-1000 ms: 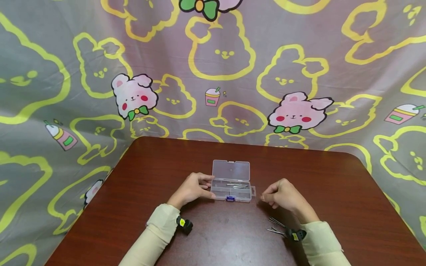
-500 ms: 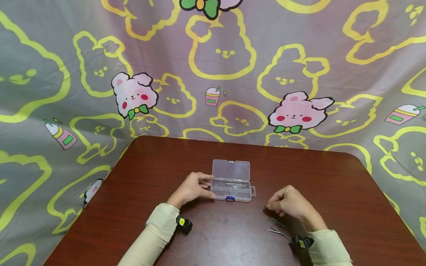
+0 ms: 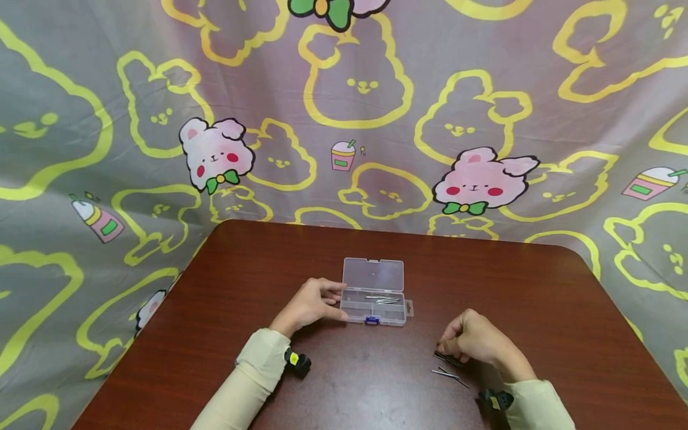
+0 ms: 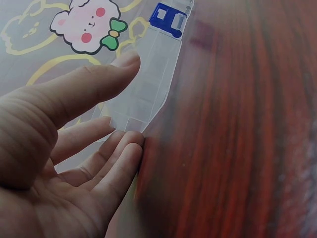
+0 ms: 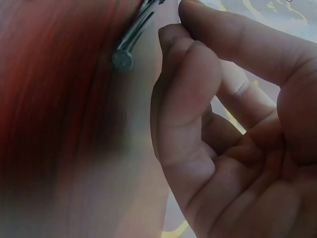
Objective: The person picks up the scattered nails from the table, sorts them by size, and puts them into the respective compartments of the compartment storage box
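A clear plastic compartment box (image 3: 356, 313) stands on the table with its lid (image 3: 373, 275) raised at the back and a blue latch (image 3: 372, 321) in front. Several thin metal nails (image 3: 388, 300) lie in its rear compartment. My left hand (image 3: 312, 304) rests at the box's left end, thumb by the front corner, other fingers along the side. My right hand (image 3: 475, 337) has its bent fingertips right at a small bunch of nails (image 3: 448, 358) on the table; a flat nail head (image 5: 122, 60) shows beside them. I cannot tell if it pinches one.
More loose nails (image 3: 450, 376) lie crossed on the brown table (image 3: 344, 382), just nearer than the bunch. A hanging tab (image 3: 409, 308) sticks out from the box's right side. A patterned cloth (image 3: 290, 77) hangs behind the table.
My right hand has moved from beside the box, to the right and nearer, down to the bunch of nails. The left hand and the box have stayed in place.
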The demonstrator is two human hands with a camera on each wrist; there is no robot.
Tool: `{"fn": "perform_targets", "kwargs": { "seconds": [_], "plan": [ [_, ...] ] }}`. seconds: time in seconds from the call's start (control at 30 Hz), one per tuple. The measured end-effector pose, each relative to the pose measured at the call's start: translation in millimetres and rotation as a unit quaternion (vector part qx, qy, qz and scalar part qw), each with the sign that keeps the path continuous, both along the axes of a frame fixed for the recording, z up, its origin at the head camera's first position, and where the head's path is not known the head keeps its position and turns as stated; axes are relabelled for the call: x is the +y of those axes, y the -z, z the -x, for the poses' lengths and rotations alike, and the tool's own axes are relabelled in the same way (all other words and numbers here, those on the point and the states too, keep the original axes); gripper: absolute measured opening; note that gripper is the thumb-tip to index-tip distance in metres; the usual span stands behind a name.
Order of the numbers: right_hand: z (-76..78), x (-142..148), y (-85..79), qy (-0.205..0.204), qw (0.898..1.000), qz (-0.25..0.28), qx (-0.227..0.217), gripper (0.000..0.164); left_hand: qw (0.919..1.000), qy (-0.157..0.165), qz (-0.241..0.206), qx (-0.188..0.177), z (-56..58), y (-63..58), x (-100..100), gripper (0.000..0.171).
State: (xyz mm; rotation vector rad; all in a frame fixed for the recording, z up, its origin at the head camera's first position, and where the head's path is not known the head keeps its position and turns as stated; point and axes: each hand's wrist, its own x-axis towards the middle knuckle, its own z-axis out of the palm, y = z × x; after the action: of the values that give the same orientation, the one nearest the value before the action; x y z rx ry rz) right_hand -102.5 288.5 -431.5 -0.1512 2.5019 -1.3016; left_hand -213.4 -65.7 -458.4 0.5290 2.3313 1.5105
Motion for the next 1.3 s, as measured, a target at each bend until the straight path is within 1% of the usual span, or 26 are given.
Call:
{"fn": "perform_targets", "kwargs": {
  "seconds": [0.27, 0.5, 0.6, 0.77, 0.83, 0.93, 1.03, 1.17, 1.3],
  "plan": [
    [-5.8, 5, -1.3, 0.003, 0.999, -0.046, -0.007, 0.018, 1.0000, 0.004, -0.003, 0.003, 0.5, 0.4, -1, 0.066],
    [-8.0, 7, 0.7, 0.003, 0.998, -0.062, 0.001, 0.021, 1.0000, -0.003, -0.003, 0.000, 0.2, -1.5, -1, 0.066],
    [-8.6, 5, 0.9, 0.001, 0.997, -0.076, 0.014, 0.022, 1.0000, -0.002, -0.002, -0.003, -0.4, -0.8, -1, 0.067],
    [-9.9, 0, 2.5, -0.007, 0.991, -0.121, 0.050, 0.022, 0.9999, 0.001, -0.010, -0.004, -0.6, -0.3, -1, 0.067],
    [-10.1, -1, 3.7, -0.008, 0.990, -0.133, 0.054, 0.022, 0.9999, 0.004, -0.013, -0.003, -0.5, -0.2, -1, 0.067],
    [-9.9, 0, 4.9, -0.011, 0.989, -0.135, 0.052, 0.022, 0.9999, 0.007, -0.015, -0.004, -0.3, -0.1, 0, 0.067],
    [-8.4, 3, 4.1, -0.018, 0.992, -0.110, 0.051, 0.019, 0.9999, 0.007, -0.014, -0.003, -0.5, -0.2, 0, 0.066],
    [-4.8, 11, 0.9, -0.031, 0.998, -0.039, 0.040, 0.013, 0.9999, 0.007, -0.013, 0.001, -1.1, -0.8, 0, 0.066],
    [-0.3, 17, -3.1, -0.036, 0.999, 0.030, 0.018, 0.006, 0.9999, 0.006, -0.012, 0.003, -1.4, -1.2, -1, 0.066]
  ]
}}
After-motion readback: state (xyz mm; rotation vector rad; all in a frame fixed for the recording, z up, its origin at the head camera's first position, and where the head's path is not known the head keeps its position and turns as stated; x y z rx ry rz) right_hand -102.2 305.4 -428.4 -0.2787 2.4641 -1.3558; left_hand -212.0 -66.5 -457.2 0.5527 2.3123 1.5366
